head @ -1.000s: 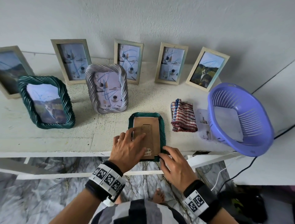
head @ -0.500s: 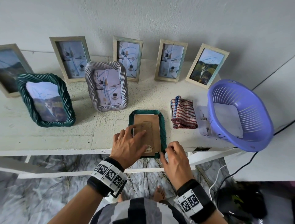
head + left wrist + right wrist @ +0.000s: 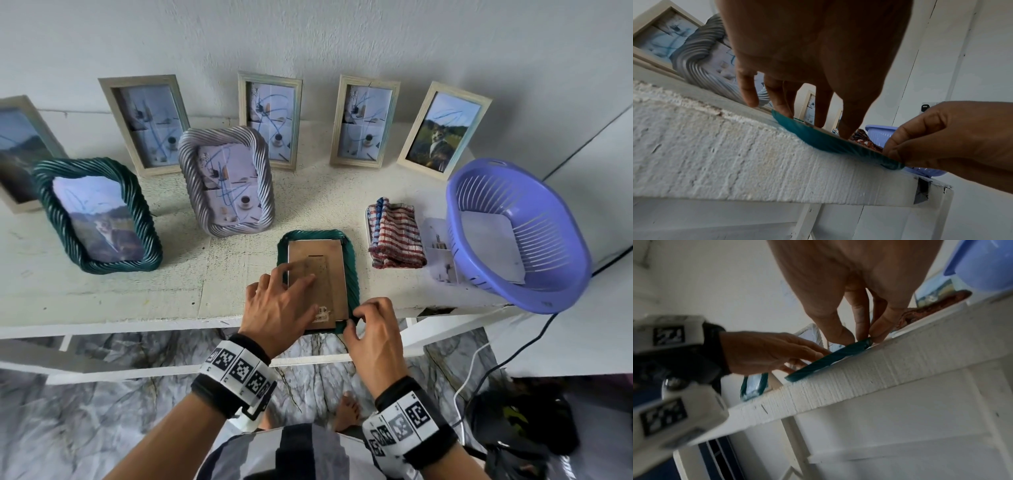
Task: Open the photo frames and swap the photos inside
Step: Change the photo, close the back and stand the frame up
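A green twisted-rope frame [image 3: 352, 260] lies face down at the table's front edge, its brown backing board [image 3: 318, 263] up. My left hand [image 3: 279, 305] lies flat on the board's left half, fingers straight and pressing it. My right hand [image 3: 371, 325] pinches the frame's near right corner with curled fingers. The left wrist view shows the green frame [image 3: 824, 139] overhanging the table edge, with my right hand's fingers [image 3: 898, 146] on its corner. The right wrist view shows my fingertips [image 3: 873, 335] closed on the green frame [image 3: 830, 360].
Standing frames line the table: a green rope frame [image 3: 44, 192], a silver rope frame [image 3: 190, 154] and several wooden ones by the wall. A striped cloth [image 3: 395, 236], loose photos [image 3: 440, 253] and a purple basket [image 3: 555, 274] sit to the right.
My right hand has curled its fingers onto the frame's near right corner, where it lay flatter before. The left hand has stayed on the backing board.
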The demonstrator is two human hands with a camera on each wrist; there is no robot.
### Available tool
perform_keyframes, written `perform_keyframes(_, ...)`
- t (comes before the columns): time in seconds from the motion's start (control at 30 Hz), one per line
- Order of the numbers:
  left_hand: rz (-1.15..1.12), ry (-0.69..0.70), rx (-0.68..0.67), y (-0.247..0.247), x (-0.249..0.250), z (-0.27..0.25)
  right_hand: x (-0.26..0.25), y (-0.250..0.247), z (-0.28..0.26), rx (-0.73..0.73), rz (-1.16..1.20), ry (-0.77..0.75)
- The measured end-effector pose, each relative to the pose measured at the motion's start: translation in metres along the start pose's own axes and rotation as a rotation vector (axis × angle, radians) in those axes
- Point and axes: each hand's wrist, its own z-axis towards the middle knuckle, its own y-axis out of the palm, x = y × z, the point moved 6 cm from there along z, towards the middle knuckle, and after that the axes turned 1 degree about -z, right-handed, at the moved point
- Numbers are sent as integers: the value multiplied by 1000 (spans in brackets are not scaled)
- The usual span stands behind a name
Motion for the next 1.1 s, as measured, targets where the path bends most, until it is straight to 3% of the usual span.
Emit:
perform_keyframes(0.3,-26,-8,8,-2,1,1,12,3,2,8,181,39)
perform_keyframes(1.1,-20,3,10,1,-1,1,15,-5,5,-139,12,-168)
